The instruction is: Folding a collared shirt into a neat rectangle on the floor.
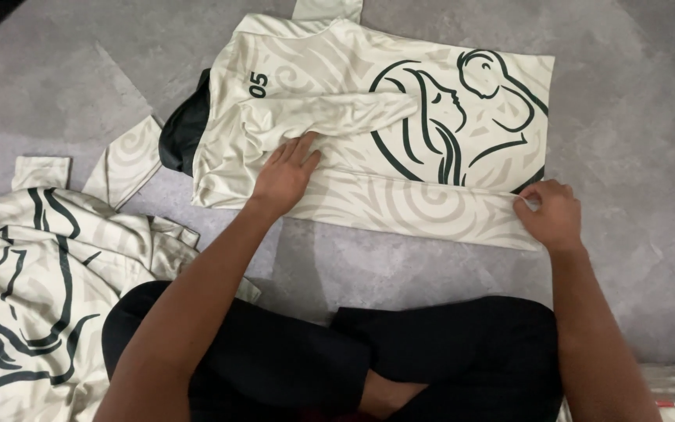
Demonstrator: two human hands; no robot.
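Note:
A cream shirt (369, 125) with pale swirls and a dark green line drawing lies spread on the grey surface, its near side folded over. My left hand (284, 176) rests flat on the folded part near a sleeve, fingers together. My right hand (550, 212) pinches the shirt's near right corner at the hem. A dark collar lining (185, 125) shows at the shirt's left end.
A pile of similar cream and green garments (33, 297) lies at my left. One loose sleeve (126, 160) sticks out between pile and shirt. My crossed legs in black trousers (337, 359) fill the near edge. The grey surface (634, 141) extends on the right.

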